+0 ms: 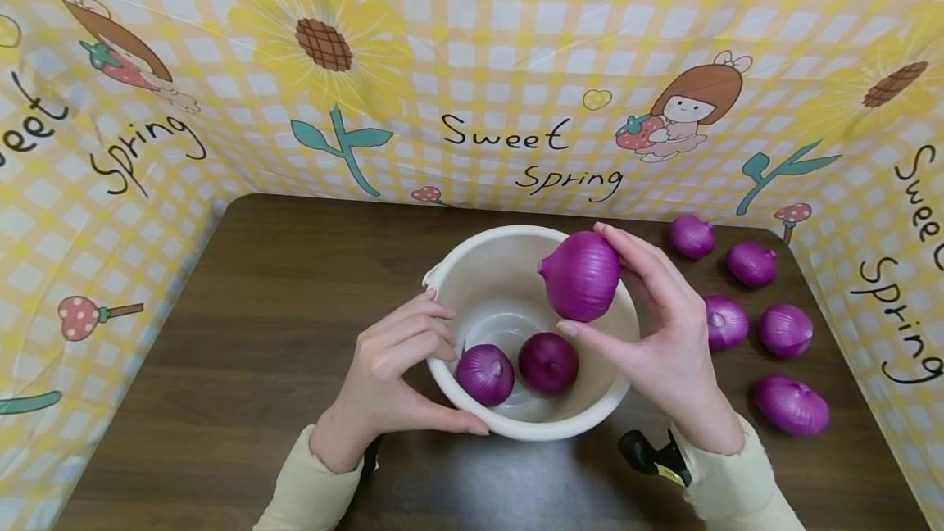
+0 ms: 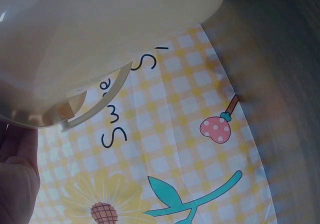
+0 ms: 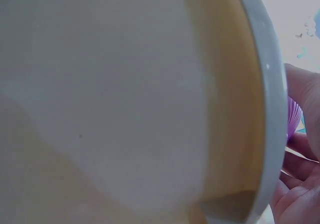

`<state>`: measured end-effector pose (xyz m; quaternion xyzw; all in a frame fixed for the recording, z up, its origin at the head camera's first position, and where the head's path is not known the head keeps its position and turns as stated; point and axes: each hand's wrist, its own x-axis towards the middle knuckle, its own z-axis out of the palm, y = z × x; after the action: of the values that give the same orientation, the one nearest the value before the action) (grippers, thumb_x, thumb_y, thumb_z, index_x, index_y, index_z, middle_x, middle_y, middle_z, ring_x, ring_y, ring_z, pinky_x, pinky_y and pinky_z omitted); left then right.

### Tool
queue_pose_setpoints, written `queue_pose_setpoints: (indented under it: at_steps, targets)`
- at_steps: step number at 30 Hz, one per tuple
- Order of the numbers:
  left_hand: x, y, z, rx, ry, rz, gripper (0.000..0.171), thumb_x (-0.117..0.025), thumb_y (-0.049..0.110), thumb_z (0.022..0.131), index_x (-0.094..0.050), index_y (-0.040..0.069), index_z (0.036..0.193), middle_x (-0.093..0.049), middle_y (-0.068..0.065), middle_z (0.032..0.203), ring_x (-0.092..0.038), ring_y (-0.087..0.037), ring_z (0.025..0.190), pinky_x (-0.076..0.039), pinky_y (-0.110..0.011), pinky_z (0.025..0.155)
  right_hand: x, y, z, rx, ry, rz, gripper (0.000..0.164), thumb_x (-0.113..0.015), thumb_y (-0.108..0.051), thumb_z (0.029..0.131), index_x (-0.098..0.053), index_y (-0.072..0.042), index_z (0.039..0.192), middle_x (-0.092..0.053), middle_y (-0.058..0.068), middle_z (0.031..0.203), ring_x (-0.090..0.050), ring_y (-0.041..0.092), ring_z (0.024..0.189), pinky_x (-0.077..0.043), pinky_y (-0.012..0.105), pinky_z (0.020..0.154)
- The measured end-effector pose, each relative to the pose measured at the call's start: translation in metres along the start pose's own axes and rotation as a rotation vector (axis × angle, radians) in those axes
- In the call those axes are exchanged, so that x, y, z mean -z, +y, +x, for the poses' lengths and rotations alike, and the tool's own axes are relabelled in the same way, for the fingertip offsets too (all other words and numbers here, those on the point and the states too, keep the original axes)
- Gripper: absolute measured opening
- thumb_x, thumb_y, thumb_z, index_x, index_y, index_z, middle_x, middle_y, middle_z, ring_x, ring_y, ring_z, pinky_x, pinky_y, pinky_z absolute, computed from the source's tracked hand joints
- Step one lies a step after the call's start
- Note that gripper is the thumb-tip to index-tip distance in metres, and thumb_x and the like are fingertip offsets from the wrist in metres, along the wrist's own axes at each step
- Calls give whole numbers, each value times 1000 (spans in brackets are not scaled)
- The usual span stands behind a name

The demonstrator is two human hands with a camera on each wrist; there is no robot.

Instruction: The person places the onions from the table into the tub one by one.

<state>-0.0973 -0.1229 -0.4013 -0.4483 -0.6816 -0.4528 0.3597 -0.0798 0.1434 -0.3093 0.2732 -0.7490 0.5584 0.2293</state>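
The round, glossy purple onion looks firm, fairly light and slightly slippery; its wide middle seems the surest hold. The right hand clamps it between fingers and thumb, tip pointing left, over the round cream plastic-looking bucket, short of the brown wood-grain counter's far edge. The left hand's fingers grip the bucket's left rim.

Bucket is plain off-white; onions inside it, purple; worktop beneath, dark brown woodgrain; cloth behind, yellow-and-white check with sunflowers.
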Motion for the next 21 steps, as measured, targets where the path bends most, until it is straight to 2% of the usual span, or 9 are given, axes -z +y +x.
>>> queue_pose_setpoints:
  at_steps: [7,14,21]
  targets:
    - [0,0,0,2,-1,0,62,-94,60,59,-61,10,74,-62,0,78,-68,-29,89,-49,-57,103,-3,5,-2,39,-28,-16,83,-89,16,60,-53,14,135,-56,29,134,-58,27,120,-51,35,103]
    - [0,0,0,2,0,3,62,-94,60,59,-61,10,74,-63,0,78,-68,-29,89,-49,-57,103,-7,7,-3,32,-54,-62,86,-89,18,56,-55,13,135,-58,26,131,-59,26,119,-52,36,102]
    - [0,0,0,6,-3,7,62,-94,61,59,-62,10,74,-63,0,78,-68,-29,90,-49,-56,103,-10,7,-5,31,-63,-122,85,-91,15,56,-57,11,134,-60,21,131,-62,23,116,-52,31,101]
